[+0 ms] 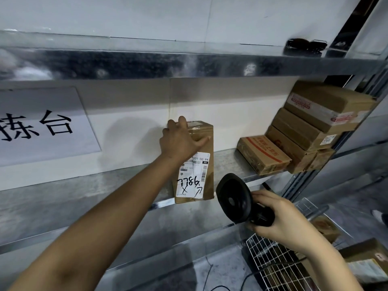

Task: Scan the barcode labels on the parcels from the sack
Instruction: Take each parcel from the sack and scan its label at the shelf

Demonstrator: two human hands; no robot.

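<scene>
The left hand (178,139) grips a tall brown cardboard parcel (202,162) upright at the metal shelf (231,162) front edge. The right hand (279,219) holds a black plastic scanner (235,198) just beside it.

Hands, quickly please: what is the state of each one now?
Left hand: grips the top of the upright parcel.
Right hand: holds the black scanner.

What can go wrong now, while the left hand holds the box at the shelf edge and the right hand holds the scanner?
1. The box stands at the shelf edge, so it may tip off if the left hand releases it.
2. The scanner in the right hand may catch the wrong barcode; the label shows several.
</scene>
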